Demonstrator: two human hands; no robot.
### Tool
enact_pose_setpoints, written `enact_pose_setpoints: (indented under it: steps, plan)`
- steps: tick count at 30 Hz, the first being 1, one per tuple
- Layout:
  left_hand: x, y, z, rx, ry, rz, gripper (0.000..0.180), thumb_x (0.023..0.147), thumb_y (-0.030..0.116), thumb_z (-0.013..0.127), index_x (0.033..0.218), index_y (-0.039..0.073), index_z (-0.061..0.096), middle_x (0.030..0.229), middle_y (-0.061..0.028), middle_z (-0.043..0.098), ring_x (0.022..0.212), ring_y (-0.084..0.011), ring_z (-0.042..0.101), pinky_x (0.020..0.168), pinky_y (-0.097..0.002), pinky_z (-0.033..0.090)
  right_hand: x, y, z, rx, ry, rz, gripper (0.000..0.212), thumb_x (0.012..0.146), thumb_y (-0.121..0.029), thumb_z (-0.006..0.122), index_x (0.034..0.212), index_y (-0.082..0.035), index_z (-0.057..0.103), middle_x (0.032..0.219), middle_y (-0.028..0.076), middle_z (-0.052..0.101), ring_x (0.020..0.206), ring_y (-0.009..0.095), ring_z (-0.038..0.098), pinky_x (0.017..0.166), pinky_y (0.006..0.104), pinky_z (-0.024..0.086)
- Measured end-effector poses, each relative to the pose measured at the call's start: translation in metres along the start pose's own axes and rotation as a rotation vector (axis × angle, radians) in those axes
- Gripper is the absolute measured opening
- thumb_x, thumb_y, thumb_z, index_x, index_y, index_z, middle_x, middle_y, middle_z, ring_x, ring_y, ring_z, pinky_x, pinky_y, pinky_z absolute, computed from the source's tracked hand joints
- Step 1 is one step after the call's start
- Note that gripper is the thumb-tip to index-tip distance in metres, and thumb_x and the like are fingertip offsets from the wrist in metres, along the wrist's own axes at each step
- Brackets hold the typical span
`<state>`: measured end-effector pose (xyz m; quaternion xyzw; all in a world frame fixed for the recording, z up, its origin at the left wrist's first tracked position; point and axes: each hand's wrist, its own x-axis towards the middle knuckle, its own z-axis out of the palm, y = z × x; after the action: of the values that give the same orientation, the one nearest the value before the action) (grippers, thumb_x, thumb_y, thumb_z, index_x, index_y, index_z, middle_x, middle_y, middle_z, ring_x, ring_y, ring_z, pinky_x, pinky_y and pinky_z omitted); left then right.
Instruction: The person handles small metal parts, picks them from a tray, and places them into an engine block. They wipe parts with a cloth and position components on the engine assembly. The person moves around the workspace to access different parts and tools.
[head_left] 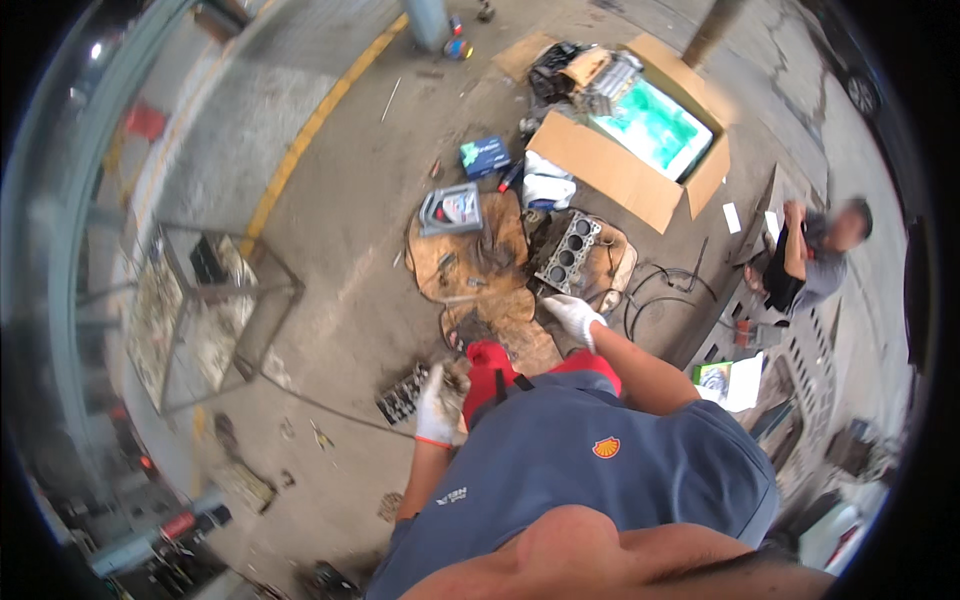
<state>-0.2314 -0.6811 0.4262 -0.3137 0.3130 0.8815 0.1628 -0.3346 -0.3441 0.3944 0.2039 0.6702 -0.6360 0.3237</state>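
Note:
My left hand, in a white glove with an orange cuff, is at my left knee. Its fingers look curled against a smudged grey-brown patch that I cannot make out. Directly beside that glove is a dark metal engine part with rows of openings; whether the hand touches it is unclear. My right hand, gloved in white, reaches forward with fingers extended at the near edge of an engine block. The block shows several round bores and rests on stained brown cardboard.
A grey oil jug and blue box sit beyond the cardboard. A large open carton holds a white-and-green tub. Black hoses curl right. Another person is by a perforated metal platform. A metal-framed stand is left.

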Motion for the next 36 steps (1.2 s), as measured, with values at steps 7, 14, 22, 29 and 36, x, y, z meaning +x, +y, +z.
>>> enact_pose_setpoints:
  steps: [7, 14, 22, 29, 36]
  plan:
    - [0.03, 0.138, -0.042, -0.077, 0.037, 0.051, 0.03, 0.106, 0.03, 0.06, 0.123, 0.006, 0.063, 0.105, -0.0096, 0.069, 0.091, -0.023, 0.066, 0.081, -0.0376, 0.055, 0.054, -0.086, 0.146, 0.262, -0.644, -0.047, 0.08, 0.109, -0.062, 0.026, 0.155, 0.001, 0.042, 0.156, 0.019, 0.047, 0.147, 0.03, 0.042, 0.124, 0.0422, 0.028]
    - [0.113, 0.217, 0.033, -0.16, -0.026, -0.056, 0.028, 0.108, 0.029, 0.055, 0.123, 0.008, 0.067, 0.107, -0.0087, 0.072, 0.092, -0.0246, 0.069, 0.08, -0.0403, 0.057, 0.103, -0.162, 0.166, 0.799, -0.346, 0.087, 0.064, 0.108, -0.051, 0.044, 0.153, -0.005, 0.043, 0.157, 0.013, 0.047, 0.132, 0.028, 0.054, 0.111, 0.0406, 0.042]
    - [0.245, 0.313, 0.067, 0.094, 0.209, 0.063, 0.023, 0.103, 0.023, 0.066, 0.121, 0.007, 0.069, 0.104, -0.0035, 0.071, 0.084, -0.0136, 0.062, 0.072, -0.0287, 0.051, 0.253, -0.246, 0.128, 0.99, -0.042, 0.017, 0.036, 0.109, -0.045, 0.05, 0.117, -0.013, 0.065, 0.119, 0.007, 0.071, 0.106, 0.022, 0.067, 0.086, 0.0363, 0.052]
    - [0.362, 0.413, 0.127, 0.216, 0.257, 0.114, 0.03, 0.103, 0.026, 0.065, 0.125, 0.006, 0.067, 0.105, -0.0046, 0.068, 0.087, -0.0164, 0.061, 0.076, -0.0312, 0.051, 0.377, -0.367, 0.068, 0.954, 0.106, 0.089, 0.047, 0.108, -0.053, 0.048, 0.122, -0.011, 0.062, 0.114, 0.011, 0.071, 0.098, 0.027, 0.068, 0.081, 0.0386, 0.053]
    - [0.549, 0.497, 0.231, 0.225, 0.158, -0.176, 0.02, 0.102, 0.023, 0.066, 0.112, 0.006, 0.069, 0.098, -0.0059, 0.071, 0.082, -0.018, 0.064, 0.072, -0.0322, 0.054, 0.479, -0.454, 0.021, 1.157, 0.32, 0.014, 0.045, 0.108, -0.055, 0.044, 0.1, -0.014, 0.06, 0.093, 0.006, 0.067, 0.08, 0.024, 0.069, 0.062, 0.0338, 0.05]
